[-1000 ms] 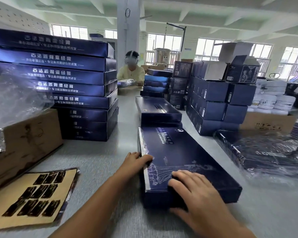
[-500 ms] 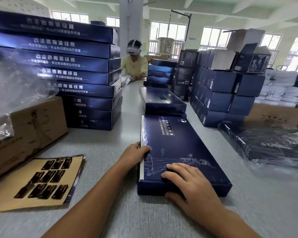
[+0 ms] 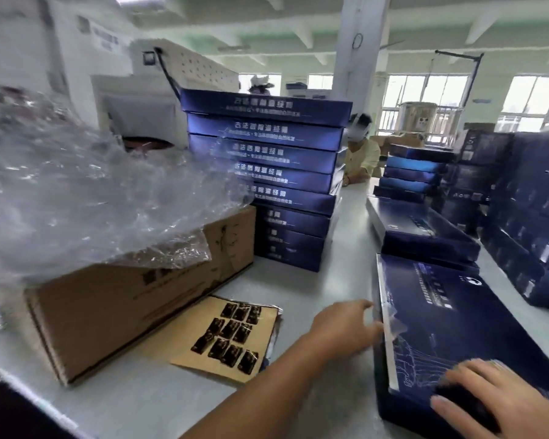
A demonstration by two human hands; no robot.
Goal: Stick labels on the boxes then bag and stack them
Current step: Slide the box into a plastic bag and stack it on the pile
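- The right hand [image 3: 501, 403] lay flat on the near end of the dark blue box [image 3: 457, 318], fingers spread and relaxed, gripping nothing.
- The left hand [image 3: 346, 327] reached out with loose, nearly straight fingers at the box's left long edge, holding nothing. Blur hid whether the tips touched it.
- The box lay lengthwise toward the near right corner of the tabletop [image 3: 298, 286], its far end close against a second flat box [image 3: 425, 229].
- A brown label sheet [image 3: 229, 337] with rows of dark labels lay just left of the left hand, in the bare strip beside a cardboard carton [image 3: 124, 305].
- The carton ran along the left edge, with clear plastic bags [image 3: 76, 191] heaped on it.
- A tall stack of blue boxes [image 3: 273, 179] stood behind the carton. An open lane of tabletop ran between it and the flat boxes, toward another person [image 3: 360, 153] at the far end.
- Further stacked boxes [image 3: 526, 217] lined the right edge.
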